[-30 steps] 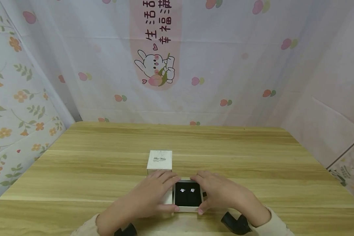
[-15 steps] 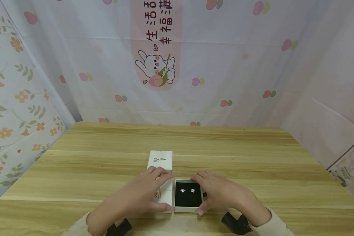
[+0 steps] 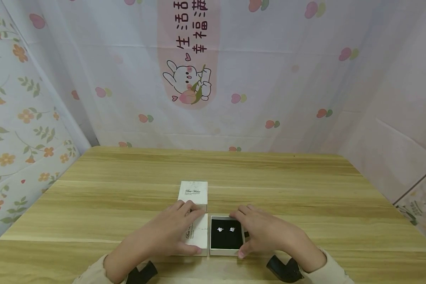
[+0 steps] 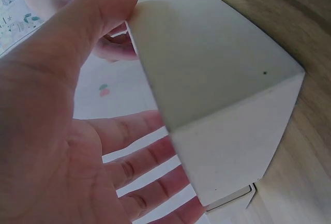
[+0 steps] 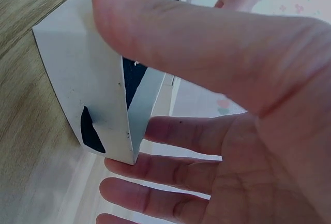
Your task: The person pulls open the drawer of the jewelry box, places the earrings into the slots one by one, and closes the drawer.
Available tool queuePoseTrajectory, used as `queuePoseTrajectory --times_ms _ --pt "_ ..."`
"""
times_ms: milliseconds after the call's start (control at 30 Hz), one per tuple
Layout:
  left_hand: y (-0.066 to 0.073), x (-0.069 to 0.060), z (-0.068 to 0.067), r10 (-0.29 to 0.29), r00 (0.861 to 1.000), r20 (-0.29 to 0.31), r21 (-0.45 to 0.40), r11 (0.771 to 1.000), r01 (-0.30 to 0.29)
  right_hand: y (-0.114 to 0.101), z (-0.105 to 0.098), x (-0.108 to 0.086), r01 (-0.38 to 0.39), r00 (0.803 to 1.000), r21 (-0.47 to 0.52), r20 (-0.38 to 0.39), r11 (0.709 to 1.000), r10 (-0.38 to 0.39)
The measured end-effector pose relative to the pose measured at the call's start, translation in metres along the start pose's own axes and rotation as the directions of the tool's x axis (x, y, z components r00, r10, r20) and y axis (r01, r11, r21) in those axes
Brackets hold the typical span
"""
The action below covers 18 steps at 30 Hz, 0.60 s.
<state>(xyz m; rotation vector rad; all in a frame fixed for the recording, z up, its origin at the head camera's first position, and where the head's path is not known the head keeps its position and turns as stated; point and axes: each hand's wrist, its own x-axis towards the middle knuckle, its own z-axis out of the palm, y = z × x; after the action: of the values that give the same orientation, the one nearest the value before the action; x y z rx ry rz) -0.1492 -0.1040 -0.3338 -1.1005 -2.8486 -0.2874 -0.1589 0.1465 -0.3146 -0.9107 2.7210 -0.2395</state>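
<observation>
My left hand (image 3: 163, 232) holds a white lettered box cover (image 3: 200, 238), thumb at the near edge and fingers at the far edge. In the left wrist view, the cover (image 4: 212, 63) stands between thumb and fingers. Just right of it lies an uncovered white jewelry box tray (image 3: 223, 252) with a black insert bearing two sparkling stud earrings (image 3: 220, 229). My right hand (image 3: 266, 232) grips this tray by its right end, the thumb on the near side. A black pull tab (image 5: 91, 133) sticks out of the tray's end wall.
A second white box (image 3: 193, 188) with "Best Wishes" lettering stands directly behind the cover. The wooden table (image 3: 287, 177) reaches back to a patterned curtain (image 3: 269, 79). Black wrist mounts (image 3: 285, 269) sit below both wrists.
My left hand has drawn back leftward from the tray's edge onto the box cover, baring more of the cover and its lettering. The right hand and the tray stay in place.
</observation>
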Motion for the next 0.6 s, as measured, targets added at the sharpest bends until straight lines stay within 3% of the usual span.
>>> queuePoseTrajectory --times_ms 600 --pt "-0.0015 0.0017 0.0035 0.017 1.0 -0.014 0.036 0.999 -0.016 -0.0001 0.0002 -0.0007 0.003 1.0 0.025 -0.016 1.0 -0.003"
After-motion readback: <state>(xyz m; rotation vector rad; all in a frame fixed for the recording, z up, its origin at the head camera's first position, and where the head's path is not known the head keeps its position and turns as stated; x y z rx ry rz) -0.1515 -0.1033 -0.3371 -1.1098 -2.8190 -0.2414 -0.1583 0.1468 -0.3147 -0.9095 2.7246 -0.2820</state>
